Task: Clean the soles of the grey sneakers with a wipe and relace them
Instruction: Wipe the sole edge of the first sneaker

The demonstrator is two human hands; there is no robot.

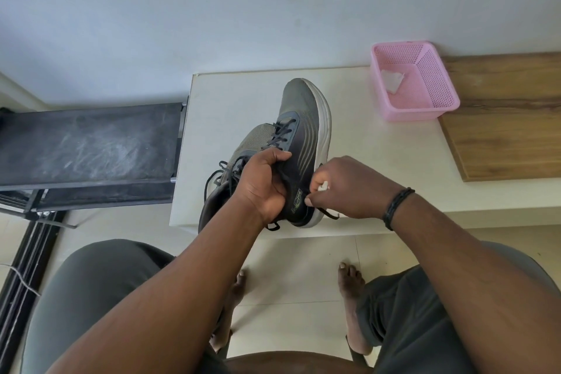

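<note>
Two shoes: both grey sneakers sit on the white table (379, 161), near its front edge.
Shoe 1: the right sneaker (303, 118) is tipped on its side, toe pointing to the back of the table, white sole facing right.
Shoe 2: the left sneaker (243, 149) leans vs. shoe 1, just on its left, partly hidden.
L hand: the left hand (267, 182) has fingers curled round the top opening of shoe 1 and holds it steady.
R hand: the right hand (343, 185) is at the heel end, on the sole side. Fingers are bunched on a small white wipe (323, 187), and the fingertips seem to pinch the lace (329, 215) too; can't tell for sure.
Key bit: the shoe's long line runs front to back on the table. The sole is right next to the R hand, so that hand is closer for wiping.
Basket: a pink basket (437, 109) at the table's back right corner, w/ a white scrap (393, 80) inside, well apart from the shoes.
Laces: both shoes look laced but loose, I think.
</note>
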